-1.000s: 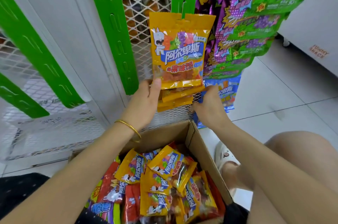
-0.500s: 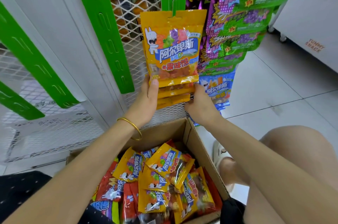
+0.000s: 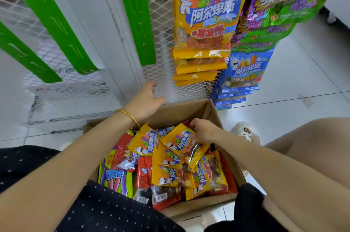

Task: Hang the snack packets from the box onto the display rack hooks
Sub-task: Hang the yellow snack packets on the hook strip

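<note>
A stack of yellow snack packets (image 3: pixel 205 21) hangs on a hook of the white mesh display rack (image 3: pixel 161 29). Below it stands an open cardboard box (image 3: pixel 189 107) filled with several yellow, red and purple packets. My right hand (image 3: pixel 203 129) is down in the box, its fingers curled on the upper edge of the top yellow packet (image 3: pixel 179 142). My left hand (image 3: pixel 145 99) hovers over the box's far rim in front of the mesh, fingers relaxed and holding nothing.
Blue packets (image 3: pixel 244 73) and purple-green packets (image 3: pixel 284 4) hang to the right of the yellow ones. Green strips (image 3: pixel 136 16) run down the rack on the left. A fluffy slipper (image 3: pixel 244 132) and my knee lie right of the box on the tiled floor.
Both hands have let go of the hanging yellow packets and come down. The right hand has dropped into the box onto a yellow packet; the left hand has moved left, above the box rim.
</note>
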The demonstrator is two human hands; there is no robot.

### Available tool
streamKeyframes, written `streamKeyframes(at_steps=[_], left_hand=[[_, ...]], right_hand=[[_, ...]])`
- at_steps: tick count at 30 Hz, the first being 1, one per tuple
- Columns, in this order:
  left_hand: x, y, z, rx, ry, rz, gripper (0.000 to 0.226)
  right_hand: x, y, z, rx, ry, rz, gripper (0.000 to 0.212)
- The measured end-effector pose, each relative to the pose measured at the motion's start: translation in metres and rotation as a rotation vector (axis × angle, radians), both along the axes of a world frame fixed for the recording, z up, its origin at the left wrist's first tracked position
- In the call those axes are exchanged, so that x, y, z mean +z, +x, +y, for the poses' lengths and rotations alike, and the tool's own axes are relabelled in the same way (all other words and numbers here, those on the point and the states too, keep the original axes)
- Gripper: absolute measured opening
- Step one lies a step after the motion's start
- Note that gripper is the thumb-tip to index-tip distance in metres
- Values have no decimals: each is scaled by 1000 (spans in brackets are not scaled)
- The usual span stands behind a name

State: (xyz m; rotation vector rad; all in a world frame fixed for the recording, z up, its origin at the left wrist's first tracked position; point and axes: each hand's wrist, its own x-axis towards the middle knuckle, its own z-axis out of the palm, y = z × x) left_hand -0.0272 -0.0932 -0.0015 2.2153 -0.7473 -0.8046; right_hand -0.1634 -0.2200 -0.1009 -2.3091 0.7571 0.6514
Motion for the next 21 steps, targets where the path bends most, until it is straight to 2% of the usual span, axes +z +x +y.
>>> streamKeyframes(at_steps=[4,9,12,15,21], left_hand=[[-9,6,9,-3,16,6,60],[-22,17,13,10,49,30,54],[-28,18,4,-3,71,58,53],[-31,19,-7,-38,76,74,51],[-38,29,-5,-149,174,54,51]], right_hand=[[-51,1,8,-54,-28,66,59],[-82,7,15,-149,-171,-41,49],[-89,14,8,-117,-179,45,39],[-92,17,-3,-164,-59,23,18],[-44,18,-31,-268,378,-208,21]])
